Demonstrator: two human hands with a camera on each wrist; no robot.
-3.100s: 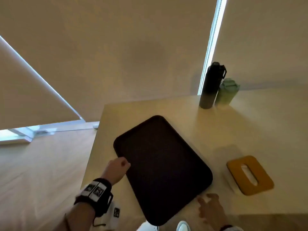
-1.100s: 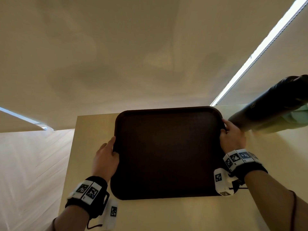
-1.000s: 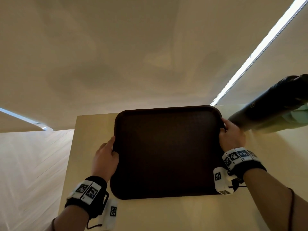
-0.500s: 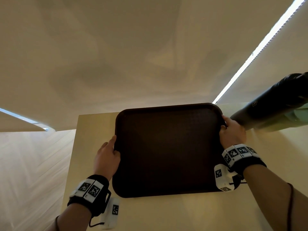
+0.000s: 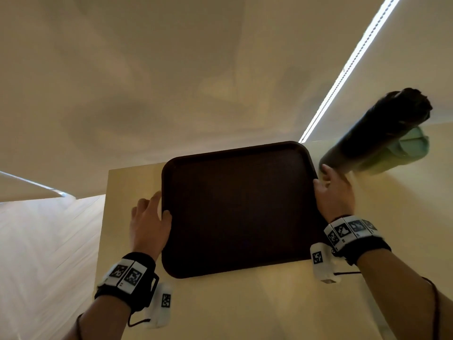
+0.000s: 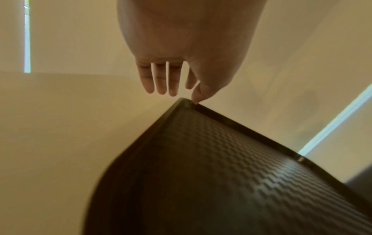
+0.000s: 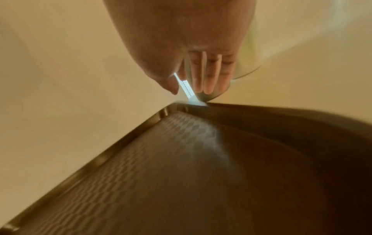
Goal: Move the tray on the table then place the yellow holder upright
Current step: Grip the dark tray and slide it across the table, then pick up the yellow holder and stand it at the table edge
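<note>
- Dark brown tray (image 5: 240, 207) lies flat on the pale bench (image 5: 245, 305), pretty much dead centre in the head view, its far edge near the blind.
- Left hand (image 5: 149, 227) sits at the tray's 9 o'clock edge, fingers (image 6: 161, 82) straight and spread loose, only the thumb touching the rim.
- Right hand (image 5: 335, 192) is at 3 o'clock, fingers (image 7: 209, 74) straight too, gripping nothing.
- Black bottle (image 5: 377, 136) and green cup (image 5: 402, 150) stand at about 2 o'clock from the tray, just past the right hand.
</note>
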